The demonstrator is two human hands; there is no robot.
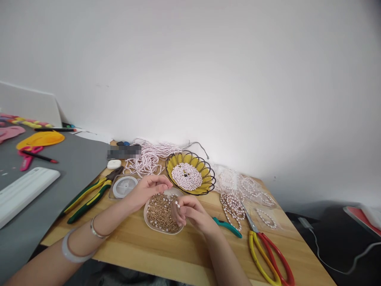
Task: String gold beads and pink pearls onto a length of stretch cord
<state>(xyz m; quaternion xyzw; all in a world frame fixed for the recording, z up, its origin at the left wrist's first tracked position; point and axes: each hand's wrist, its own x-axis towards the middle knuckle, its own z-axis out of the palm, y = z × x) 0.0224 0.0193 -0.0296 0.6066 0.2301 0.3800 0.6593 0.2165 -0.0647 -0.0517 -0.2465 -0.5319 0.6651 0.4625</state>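
Observation:
My left hand [150, 191] is over the back left rim of a clear tub [151, 227] with its fingertips pinched together. Whatever is between them is too small to make out. My right hand [193, 212] curls over the tub's right side, and a few pearl beads [177, 205] show at its closed fingers. The tub is filled with small gold beads [160, 210], with some white pearls among them. Just behind both hands stands a yellow basket [204, 169] with a black wire rim, holding loose pale pink pearls [186, 176].
Green-yellow pliers [92, 194] and a spool of clear thread [125, 186] lie to the left. Pink bead strands [149, 159] are heaped behind. Rightward are more strands [232, 206], a teal-handled tool [229, 227] and red-yellow scissors [264, 250]. A wall closes the back.

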